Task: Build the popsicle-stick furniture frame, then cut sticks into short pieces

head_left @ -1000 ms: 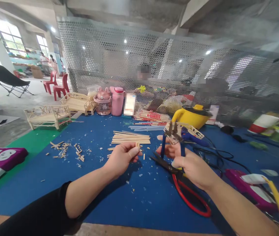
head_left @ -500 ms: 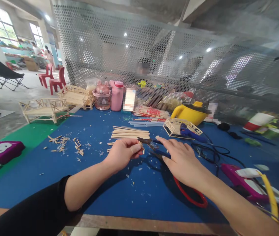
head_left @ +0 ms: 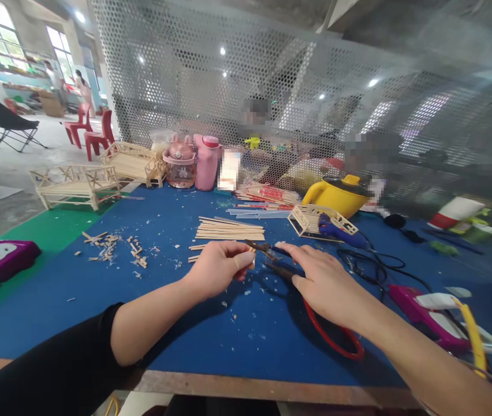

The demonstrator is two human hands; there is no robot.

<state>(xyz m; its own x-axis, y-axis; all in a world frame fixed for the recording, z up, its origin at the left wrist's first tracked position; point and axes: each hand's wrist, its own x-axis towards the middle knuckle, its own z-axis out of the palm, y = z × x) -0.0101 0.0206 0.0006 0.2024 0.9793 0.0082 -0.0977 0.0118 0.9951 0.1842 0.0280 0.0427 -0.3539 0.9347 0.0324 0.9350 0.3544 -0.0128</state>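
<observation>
My left hand (head_left: 220,266) is closed in a pinch on a short wooden stick piece (head_left: 252,257) just above the blue mat (head_left: 246,335). My right hand (head_left: 324,280) lies palm down with fingers stretched over the blue-handled cutting pliers (head_left: 267,248), whose jaws point toward the stick piece. Red-handled scissors (head_left: 336,338) lie partly under my right wrist. A bundle of long wooden sticks (head_left: 231,229) rests just beyond my left hand.
Wood scraps (head_left: 111,248) litter the mat at left. Small stick-built benches (head_left: 75,184) stand at the far left. Pink bottles (head_left: 207,162), a yellow kettle (head_left: 336,196), a blue glue gun (head_left: 341,231) on a stick frame, black cables and a pink-yellow tool (head_left: 436,315) are at the right.
My right hand lowered the raised blue-handled pliers to the mat and flattened over them beside my left hand. My left hand kept its pinch on the stick piece.
</observation>
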